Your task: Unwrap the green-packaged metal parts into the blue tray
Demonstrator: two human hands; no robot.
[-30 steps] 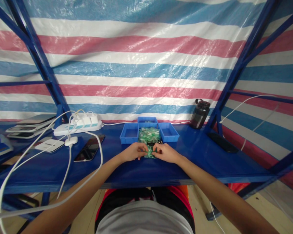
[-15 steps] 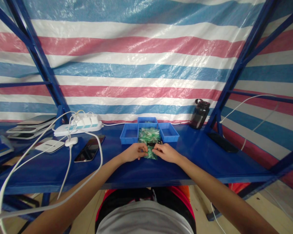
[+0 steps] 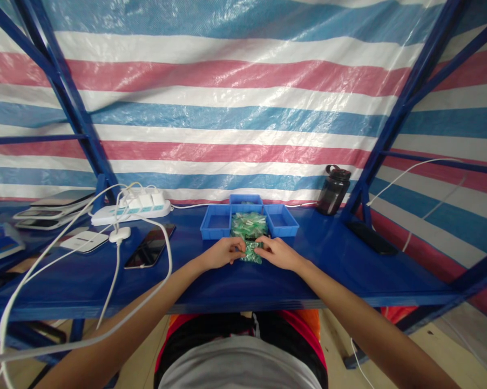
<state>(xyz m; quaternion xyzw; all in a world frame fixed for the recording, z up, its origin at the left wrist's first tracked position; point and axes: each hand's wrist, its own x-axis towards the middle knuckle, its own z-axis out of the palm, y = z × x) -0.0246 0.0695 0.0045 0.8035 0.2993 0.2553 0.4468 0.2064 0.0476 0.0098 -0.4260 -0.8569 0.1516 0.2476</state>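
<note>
Both of my hands rest on the blue shelf [image 3: 268, 283] just in front of me. My left hand [image 3: 223, 252] and my right hand [image 3: 279, 253] have their fingers curled and pinched together over a pile of small clear bags of green parts [image 3: 249, 229]. The fingertips meet at the near end of the pile, on one small bag [image 3: 252, 254]. A small dark part lies on the pile between the hands. Behind the pile stand blue plastic bins [image 3: 216, 222], one on each side and one at the back.
A white power strip [image 3: 130, 209] with chargers and white cables [image 3: 114, 275] lies left, beside a black phone [image 3: 150, 246] and a white device [image 3: 85, 241]. Flat devices [image 3: 53, 208] are stacked far left. A dark bottle [image 3: 333, 190] stands right, a black object [image 3: 367, 237] beyond it.
The fingertips of both hands have shifted slightly on the near bag; the arms stay in the same place. The dark part is more covered by my right fingers.
</note>
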